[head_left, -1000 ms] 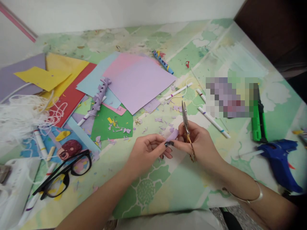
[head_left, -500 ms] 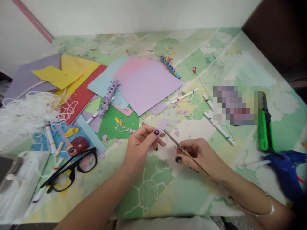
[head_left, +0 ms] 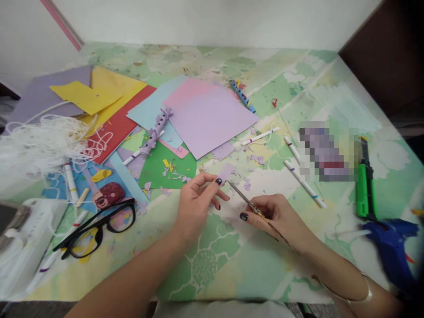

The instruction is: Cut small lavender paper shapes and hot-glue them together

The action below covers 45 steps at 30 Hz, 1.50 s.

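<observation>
Between thumb and fingers, my left hand (head_left: 200,198) pinches a small piece of purple paper (head_left: 226,171). My right hand (head_left: 273,216) grips a pair of scissors (head_left: 243,195), whose blades point up and left, their tips just beside the paper. Purple paper scraps (head_left: 256,159) lie scattered on the table beyond my hands. A large lilac sheet (head_left: 212,121) rests further back. Left of it is a purple-wrapped tube (head_left: 157,131) with dark dots and curled cut edges, lying on a white marker.
Black glasses (head_left: 99,229), a tangle of white string (head_left: 46,141) and a white power strip (head_left: 29,243) lie at left. White markers (head_left: 304,183), a green cutter (head_left: 364,190) and a blue glue gun (head_left: 389,238) are at right. A dotted blue tube (head_left: 243,96) lies at the back.
My hands have moved apart. The purple paper, held close to both hands a second ago, is now raised in my left hand alone, and the scissors have swung to point left toward it.
</observation>
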Available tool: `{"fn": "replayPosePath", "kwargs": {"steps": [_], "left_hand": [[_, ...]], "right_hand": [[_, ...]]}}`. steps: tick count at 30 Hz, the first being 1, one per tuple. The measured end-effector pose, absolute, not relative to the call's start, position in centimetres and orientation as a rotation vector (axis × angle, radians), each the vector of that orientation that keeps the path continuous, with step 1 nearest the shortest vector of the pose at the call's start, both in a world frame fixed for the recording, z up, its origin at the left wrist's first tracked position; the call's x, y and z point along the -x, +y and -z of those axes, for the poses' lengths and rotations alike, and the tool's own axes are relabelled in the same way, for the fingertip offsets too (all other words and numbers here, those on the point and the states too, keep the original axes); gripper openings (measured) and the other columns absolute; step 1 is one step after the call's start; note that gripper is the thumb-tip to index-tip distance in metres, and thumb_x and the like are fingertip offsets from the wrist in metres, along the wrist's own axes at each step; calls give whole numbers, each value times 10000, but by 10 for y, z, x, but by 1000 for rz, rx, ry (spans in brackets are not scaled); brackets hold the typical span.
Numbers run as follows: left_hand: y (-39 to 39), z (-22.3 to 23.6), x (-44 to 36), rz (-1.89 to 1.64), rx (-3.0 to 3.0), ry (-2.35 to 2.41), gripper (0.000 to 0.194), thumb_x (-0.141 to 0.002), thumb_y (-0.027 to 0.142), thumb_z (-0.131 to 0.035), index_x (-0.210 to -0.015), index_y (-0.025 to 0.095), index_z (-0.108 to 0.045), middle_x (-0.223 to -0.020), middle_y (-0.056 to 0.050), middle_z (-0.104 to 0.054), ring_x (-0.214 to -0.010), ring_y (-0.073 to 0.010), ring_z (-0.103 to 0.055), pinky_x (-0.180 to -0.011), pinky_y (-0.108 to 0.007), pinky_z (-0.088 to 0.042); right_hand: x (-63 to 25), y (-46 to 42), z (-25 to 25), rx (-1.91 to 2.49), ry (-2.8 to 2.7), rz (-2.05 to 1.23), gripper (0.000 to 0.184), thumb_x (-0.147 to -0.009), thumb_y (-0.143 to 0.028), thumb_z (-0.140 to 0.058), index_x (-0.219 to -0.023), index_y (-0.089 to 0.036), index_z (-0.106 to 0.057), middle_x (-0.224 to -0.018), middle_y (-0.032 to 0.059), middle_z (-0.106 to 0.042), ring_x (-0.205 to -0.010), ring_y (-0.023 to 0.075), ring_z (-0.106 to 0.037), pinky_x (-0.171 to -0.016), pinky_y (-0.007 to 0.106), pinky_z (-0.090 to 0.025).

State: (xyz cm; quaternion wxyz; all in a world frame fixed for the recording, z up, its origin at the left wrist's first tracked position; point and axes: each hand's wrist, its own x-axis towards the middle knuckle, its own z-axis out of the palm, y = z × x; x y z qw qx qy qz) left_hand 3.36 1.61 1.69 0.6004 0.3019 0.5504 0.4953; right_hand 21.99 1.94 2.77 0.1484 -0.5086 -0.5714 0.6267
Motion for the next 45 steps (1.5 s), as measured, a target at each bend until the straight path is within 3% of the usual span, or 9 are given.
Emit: {"fn": "replayPosePath", "kwargs": {"steps": [6, 33, 45], "left_hand": [[14, -23, -39, -1028, -758, 1265, 122, -772, 269, -661, -737, 159, -620, -538, 2, -655, -427, -73, -518, -447, -178, -429], [12, -24, -42, -998, -779, 1224, 111, -802, 196, -626, -711, 146, -585, -541, 17, -642, -460, -55, -509, -465, -150, -429], [12, -22, -42, -1008, -776, 1209, 117, -797, 188, -627, -698, 142, -586, -538, 17, -635, -457, -53, -505, -458, -148, -427]], "right_hand": [[-216, 19, -26, 1447, -1597, -1853, 397, -732, -435, -709, -575, -173, -455, -518, -65, -259, -491, 64, -211, -443, 243, -132], [-212, 21, -26, 1451, -1600, -1833, 375, -719, -439, -698, -580, -150, -505, -504, -73, -236, -464, 51, -208, -420, 218, -137], [-210, 21, -23, 1444, -1632, -1762, 429, -742, -408, -684, -530, -178, -391, -511, -65, -227, -481, 56, -193, -427, 227, -125]]}}
